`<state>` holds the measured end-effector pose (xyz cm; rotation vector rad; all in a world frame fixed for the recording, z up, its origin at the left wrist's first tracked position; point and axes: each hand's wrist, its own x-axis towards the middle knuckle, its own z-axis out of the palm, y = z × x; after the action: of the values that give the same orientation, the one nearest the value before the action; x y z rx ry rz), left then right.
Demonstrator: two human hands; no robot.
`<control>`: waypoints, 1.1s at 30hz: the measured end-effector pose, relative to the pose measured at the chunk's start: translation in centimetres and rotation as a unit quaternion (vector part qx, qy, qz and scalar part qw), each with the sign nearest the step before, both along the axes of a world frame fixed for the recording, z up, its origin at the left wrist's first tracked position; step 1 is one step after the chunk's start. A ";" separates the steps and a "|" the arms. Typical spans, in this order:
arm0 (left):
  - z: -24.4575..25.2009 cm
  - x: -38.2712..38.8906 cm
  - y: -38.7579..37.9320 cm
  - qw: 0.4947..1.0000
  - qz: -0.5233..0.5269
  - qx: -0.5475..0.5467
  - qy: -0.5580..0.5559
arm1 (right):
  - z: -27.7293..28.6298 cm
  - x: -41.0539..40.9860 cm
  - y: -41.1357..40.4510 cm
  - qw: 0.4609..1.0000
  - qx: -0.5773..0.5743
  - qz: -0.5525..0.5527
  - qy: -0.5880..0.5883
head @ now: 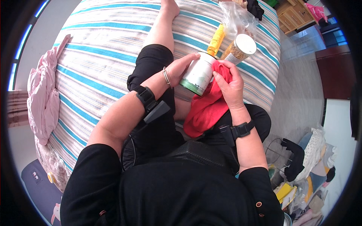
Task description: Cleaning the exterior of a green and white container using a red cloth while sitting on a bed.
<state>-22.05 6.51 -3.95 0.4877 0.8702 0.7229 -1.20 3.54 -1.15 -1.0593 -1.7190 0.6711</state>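
My left hand [178, 70] is closed around the side of a white and green cylindrical canister [197, 74], its thumb near one end. In my right hand [232, 82] a red cloth [208, 108] is pinched between thumb and fingers, against the canister's other side near its upper end. The cloth hangs down over my lap. Just beyond the canister, a yellow bottle [216, 39] lies on the bed, beside a clear jar [237, 50] with a white lid and small golden-brown pieces inside. The fingers of my left hand under the canister are hidden.
A striped sheet [96, 53] covers the bed under my legs. A clear plastic bag [236, 18] and a black cloth [255, 10] lie at the far edge. Pink fabric [43, 93] drapes over the left side. Clothes and bags [311, 166] are piled at the lower right.
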 end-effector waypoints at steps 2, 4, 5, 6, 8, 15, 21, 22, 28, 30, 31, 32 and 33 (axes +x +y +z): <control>0.4 0.0 0.0 1.000 -0.009 -0.002 -0.030 | 0.6 0.0 -0.3 0.999 -0.013 0.033 -0.021; 0.5 -0.1 0.0 0.999 0.005 0.001 -0.046 | 1.1 -0.2 -0.6 0.997 -0.014 0.074 -0.032; 0.5 -0.2 0.1 0.998 0.020 0.004 -0.062 | 1.3 -0.3 -0.8 0.992 -0.015 0.114 -0.043; 0.2 -0.4 0.2 0.998 0.022 0.004 -0.061 | 1.6 -0.7 -1.1 0.989 -0.001 0.136 -0.051; -0.4 -0.9 0.5 0.995 0.034 0.030 -0.091 | 1.9 -1.0 -1.6 0.984 -0.013 0.165 -0.061; 0.5 -0.3 0.0 0.996 -0.022 0.078 -0.046 | 1.4 -0.5 -1.1 0.990 0.007 0.127 -0.058; 0.7 -0.2 -0.2 0.992 -0.068 0.068 -0.085 | 0.4 0.3 -0.1 0.999 -0.012 -0.025 0.021; 1.1 -0.1 -0.3 0.994 -0.054 0.052 -0.078 | 0.2 0.4 -0.1 0.999 -0.029 -0.026 0.019; 0.5 -0.2 0.0 0.998 0.007 0.005 -0.070 | 0.8 0.0 -0.6 0.994 -0.043 0.098 -0.009; 0.1 -0.4 0.2 0.997 0.019 0.002 -0.077 | 1.4 -0.3 -0.9 0.989 -0.043 0.136 -0.025; -0.2 -0.6 0.4 0.995 0.027 0.018 -0.095 | 1.7 -0.4 -1.0 0.983 -0.042 0.174 -0.041; -0.4 -0.7 0.4 0.992 0.034 0.035 -0.113 | 1.9 -0.4 -1.2 0.978 -0.065 0.196 -0.038; -0.1 -0.5 0.3 0.992 0.032 0.035 -0.114 | 1.8 -0.2 -1.2 0.978 -0.065 0.194 -0.038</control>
<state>-22.60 6.84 -4.07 0.4312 0.6514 0.8531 -1.44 2.36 0.68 -0.8502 -1.9936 1.0109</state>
